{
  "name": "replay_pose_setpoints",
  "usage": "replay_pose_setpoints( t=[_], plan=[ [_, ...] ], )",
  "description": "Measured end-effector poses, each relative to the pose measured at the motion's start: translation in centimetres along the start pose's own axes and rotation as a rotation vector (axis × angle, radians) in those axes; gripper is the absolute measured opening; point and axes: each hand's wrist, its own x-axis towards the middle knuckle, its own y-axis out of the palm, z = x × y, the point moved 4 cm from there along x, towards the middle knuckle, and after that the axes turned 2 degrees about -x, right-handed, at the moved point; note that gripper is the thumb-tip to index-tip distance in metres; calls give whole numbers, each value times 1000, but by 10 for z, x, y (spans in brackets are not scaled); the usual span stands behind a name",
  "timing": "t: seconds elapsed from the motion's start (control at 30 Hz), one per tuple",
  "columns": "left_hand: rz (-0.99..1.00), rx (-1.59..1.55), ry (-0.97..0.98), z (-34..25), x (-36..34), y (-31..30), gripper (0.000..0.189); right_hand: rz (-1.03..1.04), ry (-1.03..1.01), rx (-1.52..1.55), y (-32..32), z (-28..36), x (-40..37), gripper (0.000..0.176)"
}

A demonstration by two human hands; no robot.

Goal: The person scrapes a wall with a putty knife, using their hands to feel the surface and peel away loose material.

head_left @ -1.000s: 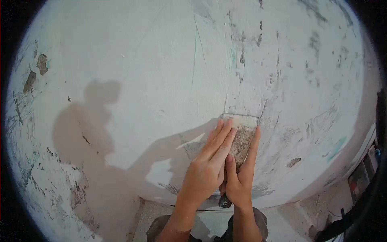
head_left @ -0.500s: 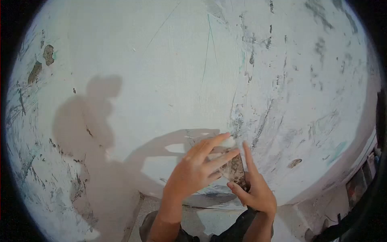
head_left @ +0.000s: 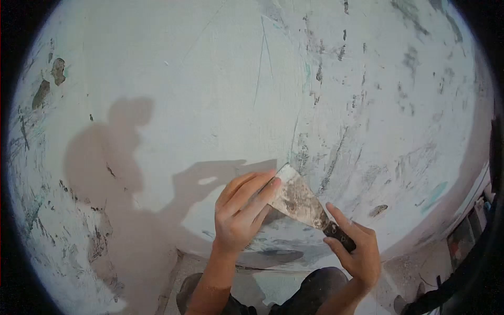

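r hand point(head_left: 359, 254): fingers curled round scraper point(head_left: 299, 199) handle, at blade's 5 o'clock. l hand point(head_left: 239, 215): fingers near-straight, tips pressing blade's 10 o'clock corner, gripping nothing. scraper lies against wall point(head_left: 210, 79), low centre. prob. light, stiff w/ slight spring, thin edge; take by handle.

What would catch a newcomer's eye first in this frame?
At lower centre, a stained putty knife is held before the scuffed white wall: the right hand grips its black handle, the left hand rests fingers on the blade. On the wall's left falls the person's shadow.
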Motion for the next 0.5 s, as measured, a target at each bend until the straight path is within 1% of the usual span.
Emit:
replay_pose_setpoints(
  t=[0.03,0.07,0.13,0.17,0.2,0.27,0.3,0.37,0.47,0.5],
  plan=[
    [4,23,7,1,0,3,46,-108,-68,-32,-1,2,0,61],
    [4,22,8,1,1,5,46,-109,-68,-32,-1,4,0,61],
    [59,86,31,-2,3,14,48,-110,-13,-120,-3,8,2,57],
    [120,86,20,-2,6,18,49,-116,11,-137,-2,6,3,56],
    [124,82,13,-4,6,18,49,-111,18,-139,-1,7,2,56],
    [225,121,-21,-7,9,20,55,-137,72,-117,-1,5,3,57],
    [229,120,-22,-10,10,19,55,-136,76,-116,0,3,4,57],
    [353,95,-106,-13,10,21,58,-194,57,-121,0,1,2,57],
    [392,155,-77,-19,14,23,58,-178,78,-90,1,0,4,57],
    [396,178,-37,-19,14,23,58,-180,78,-87,0,1,4,57]
  ],
)
